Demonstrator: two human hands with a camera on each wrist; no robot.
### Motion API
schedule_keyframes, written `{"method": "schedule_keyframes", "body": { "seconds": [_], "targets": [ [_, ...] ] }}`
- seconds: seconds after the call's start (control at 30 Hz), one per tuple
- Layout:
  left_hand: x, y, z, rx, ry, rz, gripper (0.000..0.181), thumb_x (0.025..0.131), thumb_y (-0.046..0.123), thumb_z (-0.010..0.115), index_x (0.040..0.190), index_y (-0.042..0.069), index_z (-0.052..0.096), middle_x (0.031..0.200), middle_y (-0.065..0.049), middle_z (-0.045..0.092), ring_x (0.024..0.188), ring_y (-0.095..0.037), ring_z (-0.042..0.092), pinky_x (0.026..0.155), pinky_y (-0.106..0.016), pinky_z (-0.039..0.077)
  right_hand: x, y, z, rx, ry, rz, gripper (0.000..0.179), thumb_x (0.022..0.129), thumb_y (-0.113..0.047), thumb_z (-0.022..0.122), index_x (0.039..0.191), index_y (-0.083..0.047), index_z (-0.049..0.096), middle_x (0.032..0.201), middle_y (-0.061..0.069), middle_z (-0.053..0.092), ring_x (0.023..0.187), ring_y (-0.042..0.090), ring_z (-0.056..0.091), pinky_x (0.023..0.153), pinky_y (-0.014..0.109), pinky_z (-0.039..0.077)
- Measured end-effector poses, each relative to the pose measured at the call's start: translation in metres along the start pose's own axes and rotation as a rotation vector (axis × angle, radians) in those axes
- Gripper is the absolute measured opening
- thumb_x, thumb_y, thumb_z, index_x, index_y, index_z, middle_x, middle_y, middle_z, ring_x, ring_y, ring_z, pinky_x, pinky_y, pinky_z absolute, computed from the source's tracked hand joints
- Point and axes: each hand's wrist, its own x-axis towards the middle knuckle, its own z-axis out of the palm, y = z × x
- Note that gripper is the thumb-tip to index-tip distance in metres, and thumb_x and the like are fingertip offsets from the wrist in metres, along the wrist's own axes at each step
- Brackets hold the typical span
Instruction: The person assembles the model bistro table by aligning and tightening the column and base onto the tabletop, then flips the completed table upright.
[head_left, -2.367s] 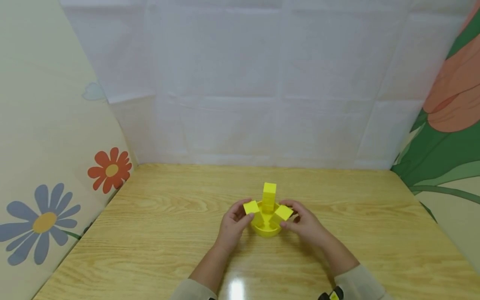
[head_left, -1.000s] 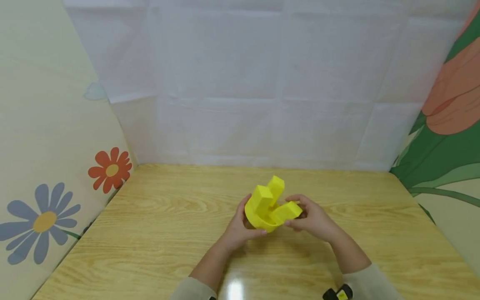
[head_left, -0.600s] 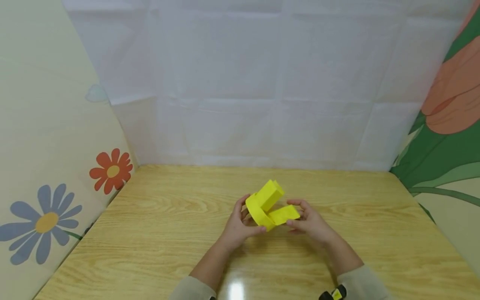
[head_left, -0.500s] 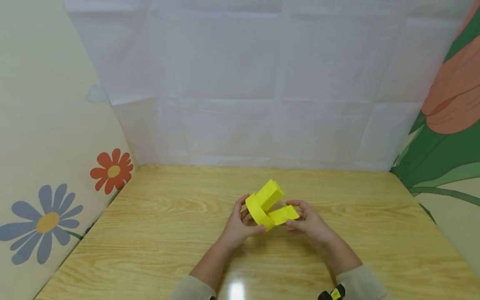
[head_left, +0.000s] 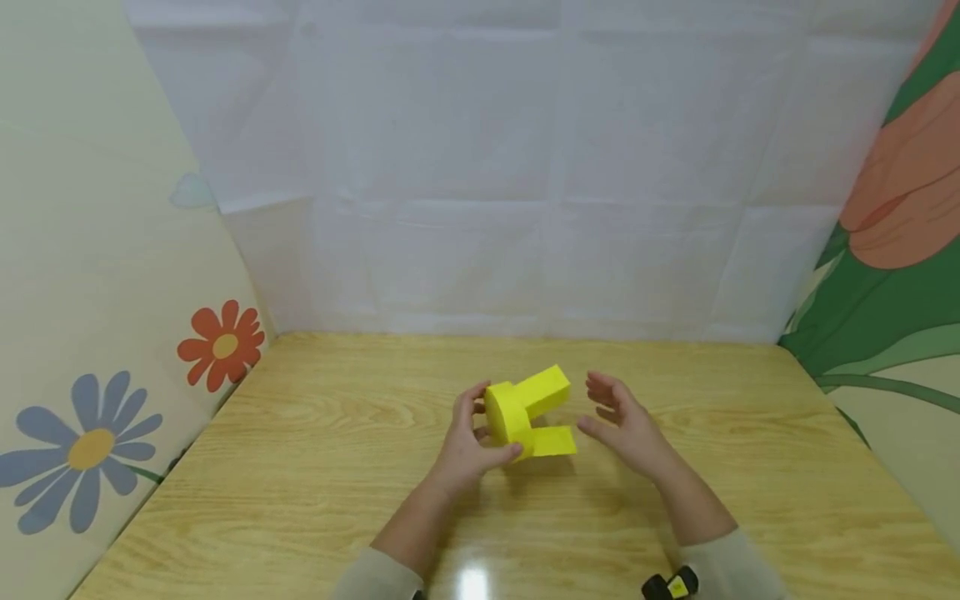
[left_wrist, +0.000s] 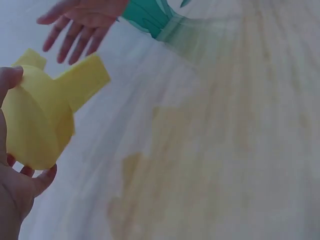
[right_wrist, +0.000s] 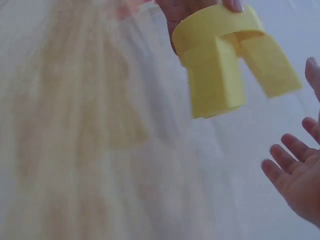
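Observation:
My left hand (head_left: 465,442) grips a yellow round piece with block-shaped prongs (head_left: 512,417) by its round base, the thumb at the near side and the fingers behind it. The piece is tipped on its side, its prongs pointing right. In the left wrist view, the domed underside of the yellow piece (left_wrist: 32,117) faces the camera. My right hand (head_left: 626,429) is apart from it, just beyond the prong ends, holding nothing. Its fingers are spread and loosely bent, as the right hand (right_wrist: 300,175) also shows in the right wrist view.
A wood-grain table (head_left: 300,467) lies under both hands. Behind it hangs a creased white cloth (head_left: 450,167). Flower-painted panels stand at the left (head_left: 90,250) and right (head_left: 900,192). A black-and-yellow band (head_left: 670,585) is at the right sleeve.
The yellow piece has gone from upright between both hands to lying sideways in the left hand. My right hand has let go of a prong and drawn back to the right.

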Motion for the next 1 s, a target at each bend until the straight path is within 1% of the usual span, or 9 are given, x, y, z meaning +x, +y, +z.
{"method": "schedule_keyframes", "body": {
  "seconds": [0.1,0.2,0.27,0.4,0.5,0.53,0.63,0.73,1.0],
  "targets": [
    [0.004,0.007,-0.003,0.118,0.007,0.068,0.097,0.069,0.015,0.085,0.149,0.014,0.032,0.146,-0.013,0.033,0.126,-0.032,0.040,0.102,-0.048,0.045,0.003,-0.014,0.000,-0.113,0.020,-0.087,0.064,0.091,-0.017,0.069,0.147,-0.006,0.038,0.152,0.020,0.039,0.139,0.045,0.036,0.111,0.063,0.032],
    [0.009,0.015,-0.005,0.213,-0.024,0.119,0.098,0.066,0.019,0.085,0.150,0.014,0.035,0.149,-0.015,0.032,0.130,-0.035,0.039,0.105,-0.055,0.041,0.007,-0.026,0.004,-0.194,-0.034,-0.149,0.063,0.091,-0.023,0.070,0.146,-0.009,0.043,0.153,0.017,0.039,0.140,0.044,0.035,0.109,0.067,0.032],
    [0.011,0.020,-0.006,0.281,-0.054,0.132,0.099,0.065,0.023,0.085,0.150,0.013,0.035,0.150,-0.015,0.032,0.132,-0.036,0.037,0.105,-0.057,0.039,0.011,-0.032,0.006,-0.233,-0.086,-0.175,0.063,0.091,-0.026,0.070,0.146,-0.010,0.043,0.153,0.015,0.040,0.140,0.043,0.036,0.108,0.066,0.034],
    [0.017,0.029,-0.006,0.402,-0.131,0.141,0.101,0.065,0.030,0.084,0.151,0.012,0.035,0.149,-0.013,0.034,0.132,-0.032,0.036,0.102,-0.054,0.042,0.016,-0.037,0.011,-0.303,-0.156,-0.164,0.067,0.092,-0.033,0.068,0.149,-0.012,0.040,0.155,0.014,0.039,0.142,0.046,0.031,0.109,0.068,0.030],
    [0.020,0.035,-0.004,0.455,-0.180,0.155,0.101,0.064,0.031,0.083,0.151,0.010,0.035,0.148,-0.012,0.035,0.131,-0.030,0.036,0.102,-0.050,0.044,0.018,-0.038,0.014,-0.285,-0.211,-0.133,0.073,0.092,-0.035,0.067,0.152,-0.012,0.034,0.157,0.013,0.035,0.144,0.044,0.029,0.112,0.064,0.030],
    [0.021,0.036,-0.003,0.471,-0.191,0.166,0.101,0.064,0.031,0.082,0.151,0.009,0.036,0.147,-0.013,0.036,0.131,-0.031,0.036,0.101,-0.050,0.044,0.019,-0.037,0.015,-0.267,-0.227,-0.120,0.074,0.092,-0.035,0.067,0.153,-0.011,0.032,0.157,0.013,0.035,0.143,0.042,0.032,0.111,0.061,0.033],
    [0.023,0.038,0.000,0.496,-0.208,0.181,0.099,0.065,0.032,0.081,0.150,0.006,0.037,0.147,-0.015,0.038,0.132,-0.033,0.035,0.103,-0.051,0.043,0.020,-0.034,0.015,-0.215,-0.256,-0.089,0.077,0.093,-0.032,0.067,0.154,-0.008,0.029,0.157,0.016,0.033,0.139,0.037,0.041,0.111,0.052,0.039],
    [0.024,0.036,0.004,0.493,-0.209,0.164,0.098,0.066,0.034,0.081,0.149,0.004,0.038,0.149,-0.014,0.038,0.134,-0.033,0.035,0.105,-0.052,0.042,0.020,-0.027,0.014,-0.205,-0.242,-0.068,0.076,0.092,-0.031,0.068,0.153,-0.006,0.030,0.156,0.020,0.035,0.137,0.039,0.042,0.110,0.052,0.040],
    [0.022,0.026,0.005,0.382,-0.194,0.100,0.098,0.070,0.033,0.085,0.150,0.004,0.036,0.153,-0.015,0.033,0.136,-0.035,0.039,0.110,-0.054,0.039,0.015,-0.008,0.014,-0.073,-0.182,0.000,0.076,0.091,-0.026,0.070,0.153,-0.004,0.031,0.157,0.020,0.031,0.141,0.041,0.036,0.113,0.054,0.033]
  ]
}}
